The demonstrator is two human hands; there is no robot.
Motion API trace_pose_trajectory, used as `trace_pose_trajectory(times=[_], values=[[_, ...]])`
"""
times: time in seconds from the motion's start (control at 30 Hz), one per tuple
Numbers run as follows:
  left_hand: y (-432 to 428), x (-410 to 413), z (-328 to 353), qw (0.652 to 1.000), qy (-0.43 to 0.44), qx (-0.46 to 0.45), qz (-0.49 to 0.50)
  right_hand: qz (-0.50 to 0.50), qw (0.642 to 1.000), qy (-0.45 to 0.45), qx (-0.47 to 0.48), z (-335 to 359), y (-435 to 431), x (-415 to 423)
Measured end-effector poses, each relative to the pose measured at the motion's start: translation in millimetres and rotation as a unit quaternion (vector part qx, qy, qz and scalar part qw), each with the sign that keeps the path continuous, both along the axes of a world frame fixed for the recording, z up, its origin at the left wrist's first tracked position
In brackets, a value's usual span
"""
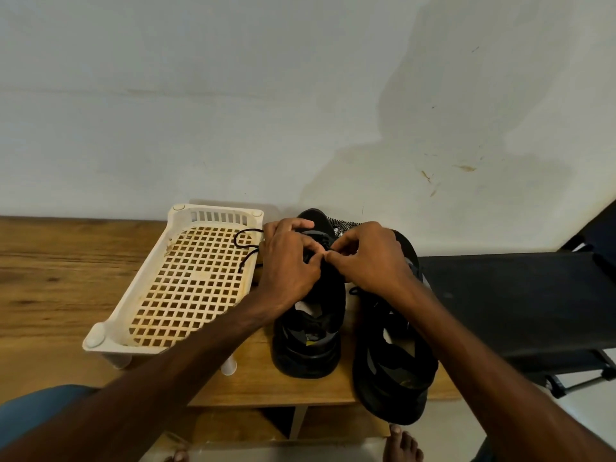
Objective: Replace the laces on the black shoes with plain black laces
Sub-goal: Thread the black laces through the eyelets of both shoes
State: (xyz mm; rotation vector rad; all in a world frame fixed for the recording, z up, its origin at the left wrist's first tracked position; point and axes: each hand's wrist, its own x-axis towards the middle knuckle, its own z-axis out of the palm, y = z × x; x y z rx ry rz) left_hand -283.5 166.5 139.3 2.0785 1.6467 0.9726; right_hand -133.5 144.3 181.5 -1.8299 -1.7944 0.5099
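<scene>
- Black shoes (308, 331) sit side by side on wooden table (66, 278), heels toward the person, toes at the wall.
- White lattice tray (186, 281) just left; black lace (246, 248) trails over it.
- Left hand (288, 265) and right hand (370, 258) cover the left shoe's eyelets, fingertips pinched on the lace.

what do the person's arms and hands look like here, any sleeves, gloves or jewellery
Both forearms are bare right down to the frame edge, with no sleeves in view. The left hand and right hand wear no gloves, and no watch or wristband shows. Whether any finger carries a ring is too small to tell.
</scene>
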Motion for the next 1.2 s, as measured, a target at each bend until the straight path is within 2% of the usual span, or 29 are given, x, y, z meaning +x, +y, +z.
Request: trace_pose_trajectory(times=[0.13, 0.27, 0.47, 0.7, 0.77, 0.8, 0.83, 0.87, 0.93, 0.97, 1.0, 1.03, 1.07, 1.1, 1.13, 1.17, 1.2], values=[[-1.9, 3.3, -1.7, 0.996, -0.079, -0.043, 0.008, 0.008, 0.997, 0.057, -0.044, 0.2, 2.0, 8.3], [0.7, 4.0, -1.4, 0.989, -0.131, -0.074, 0.002, -0.006, 0.997, 0.065, -0.051, -4.1, 6.2, 7.1], [1.0, 3.6, -4.9, 0.986, -0.161, -0.043, -0.014, 0.018, 0.993, 0.093, -0.064, -0.7, 12.6, 13.3], [7.4, -1.7, -3.5, 0.995, -0.091, -0.011, -0.037, 0.023, 1.000, -0.022, 0.003, 8.3, 13.6, 16.2], [9.4, -5.4, -2.5, 0.997, -0.069, -0.001, -0.044, -0.009, 0.999, 0.042, 0.029, 13.8, 17.0, 29.2], [9.8, -6.8, -2.0, 0.997, -0.059, 0.003, -0.046, -0.026, 0.991, 0.131, 0.028, 18.0, 18.8, 37.3], [9.9, -7.5, -1.3, 0.998, -0.048, 0.005, -0.048, -0.037, 0.967, 0.253, 0.010, 23.2, 19.9, 45.0], [10.1, -7.6, -0.4, 0.998, -0.035, 0.005, -0.051, -0.032, 0.919, 0.393, -0.017, 28.5, 20.3, 51.5], [10.7, -8.7, 1.8, 0.998, -0.015, -0.001, -0.054, -0.005, 0.783, 0.620, -0.056, 36.7, 19.1, 57.9], [11.6, -10.6, 4.4, 0.998, -0.016, -0.002, -0.053, -0.008, 0.731, 0.680, -0.057, 37.7, 18.6, 59.1], [12.7, -13.7, 8.3, 0.999, -0.025, 0.004, -0.047, -0.020, 0.700, 0.712, -0.054, 37.1, 18.1, 58.0], [14.3, -17.9, 13.5, 0.998, -0.041, 0.018, -0.036, -0.037, 0.701, 0.710, -0.054, 35.8, 18.1, 56.1], [16.5, -23.7, 19.5, 0.997, -0.058, 0.041, -0.020, -0.052, 0.734, 0.675, -0.050, 34.4, 17.3, 53.6], [19.2, -30.6, 25.7, 0.995, -0.075, 0.069, -0.001, -0.060, 0.802, 0.593, -0.040, 32.2, 16.2, 50.3], [22.5, -38.5, 31.9, 0.991, -0.094, 0.095, 0.018, -0.051, 0.889, 0.456, -0.020, 29.2, 14.8, 47.3], [25.8, -46.8, 37.6, 0.986, -0.118, 0.113, 0.039, -0.024, 0.961, 0.276, 0.004, 26.2, 13.0, 44.3], [29.3, -56.0, 42.4, 0.980, -0.143, 0.120, 0.064, 0.022, 0.994, 0.104, 0.015, 21.6, 12.9, 40.0]])
